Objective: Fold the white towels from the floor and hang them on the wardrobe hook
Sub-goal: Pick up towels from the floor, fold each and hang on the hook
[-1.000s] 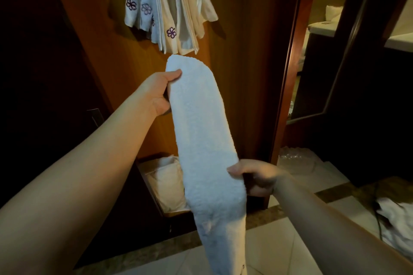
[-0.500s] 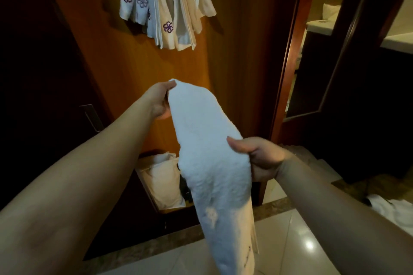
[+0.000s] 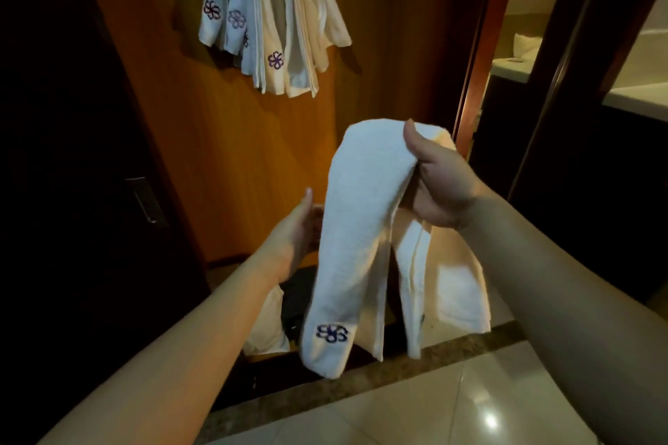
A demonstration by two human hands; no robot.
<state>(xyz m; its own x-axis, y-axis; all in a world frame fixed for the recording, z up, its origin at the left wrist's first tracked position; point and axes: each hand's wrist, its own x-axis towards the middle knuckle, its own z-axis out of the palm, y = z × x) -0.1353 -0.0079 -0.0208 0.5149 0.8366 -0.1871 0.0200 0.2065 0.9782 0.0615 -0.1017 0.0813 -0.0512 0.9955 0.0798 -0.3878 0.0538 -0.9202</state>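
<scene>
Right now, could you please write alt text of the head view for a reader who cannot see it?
A person's right hand grips a folded white towel draped over it, both ends hanging down, while the open left hand is beside it. Above, several folded towels with purple flower emblems hang against a wooden wardrobe panel.

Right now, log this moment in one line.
right hand: grips folded towel | left hand: open beside it | hung towels: above

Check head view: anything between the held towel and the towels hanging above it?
Nothing. In the head view only bare wardrobe panel shows between the folded towel, gripped at its fold by the right hand, and the hung towels.
</scene>
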